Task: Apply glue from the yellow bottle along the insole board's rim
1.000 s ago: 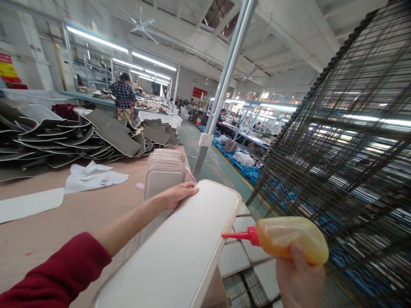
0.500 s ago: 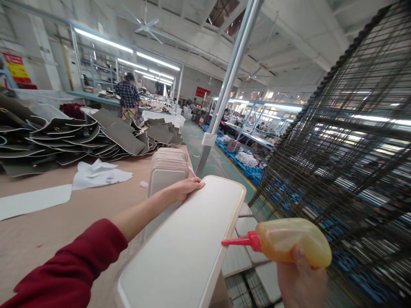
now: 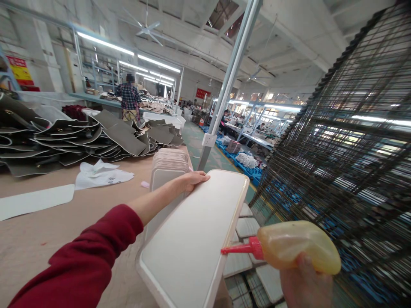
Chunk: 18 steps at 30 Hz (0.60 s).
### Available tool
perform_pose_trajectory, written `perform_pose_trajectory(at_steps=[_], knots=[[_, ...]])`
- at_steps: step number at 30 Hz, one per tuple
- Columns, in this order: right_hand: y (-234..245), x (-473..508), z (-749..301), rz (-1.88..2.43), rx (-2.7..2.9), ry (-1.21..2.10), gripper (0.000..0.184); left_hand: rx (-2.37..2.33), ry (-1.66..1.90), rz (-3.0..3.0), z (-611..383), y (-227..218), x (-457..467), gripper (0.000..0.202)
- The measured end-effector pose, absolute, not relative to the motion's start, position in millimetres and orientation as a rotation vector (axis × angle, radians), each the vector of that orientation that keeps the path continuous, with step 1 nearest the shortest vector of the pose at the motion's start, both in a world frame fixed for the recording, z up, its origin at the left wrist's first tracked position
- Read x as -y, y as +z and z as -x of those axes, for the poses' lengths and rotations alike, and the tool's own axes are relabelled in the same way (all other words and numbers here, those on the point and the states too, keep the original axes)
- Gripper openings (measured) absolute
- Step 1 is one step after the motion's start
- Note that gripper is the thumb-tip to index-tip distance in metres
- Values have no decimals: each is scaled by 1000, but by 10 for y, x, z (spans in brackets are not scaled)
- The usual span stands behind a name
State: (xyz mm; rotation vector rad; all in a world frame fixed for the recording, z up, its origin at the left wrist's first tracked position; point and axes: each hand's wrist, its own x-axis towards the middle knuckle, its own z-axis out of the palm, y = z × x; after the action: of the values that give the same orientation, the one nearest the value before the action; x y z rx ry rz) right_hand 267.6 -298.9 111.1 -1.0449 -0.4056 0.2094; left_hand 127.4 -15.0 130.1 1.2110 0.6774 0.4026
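Within the right hand (image 3: 305, 278), red-nozzled yellow bottle (image 3: 293, 241)

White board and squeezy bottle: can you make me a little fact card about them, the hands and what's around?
Left hand: holds the far end of the white board
Right hand: holds the bottle
Bottle: yellowish, on its side, red nozzle at the board's right edge
On the table: a stack of boards, a crumpled white sheet, a pile of dark pieces
Far right: a wire rack
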Motion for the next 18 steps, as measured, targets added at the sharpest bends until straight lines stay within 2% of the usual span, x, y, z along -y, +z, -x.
perform_pose_trajectory(at_steps=[6, 15, 18], knots=[[1058, 3058, -2714, 1016, 427, 220, 56, -687, 389, -1216, -1380, 1342, 76, 14], [1033, 3170, -2736, 1078, 494, 187, 62, -696, 385, -1208, -1486, 1330, -11, 20], [971, 3208, -2760, 1065, 466, 208, 59, -701, 386, -1202, -1496, 1332, -24, 22]])
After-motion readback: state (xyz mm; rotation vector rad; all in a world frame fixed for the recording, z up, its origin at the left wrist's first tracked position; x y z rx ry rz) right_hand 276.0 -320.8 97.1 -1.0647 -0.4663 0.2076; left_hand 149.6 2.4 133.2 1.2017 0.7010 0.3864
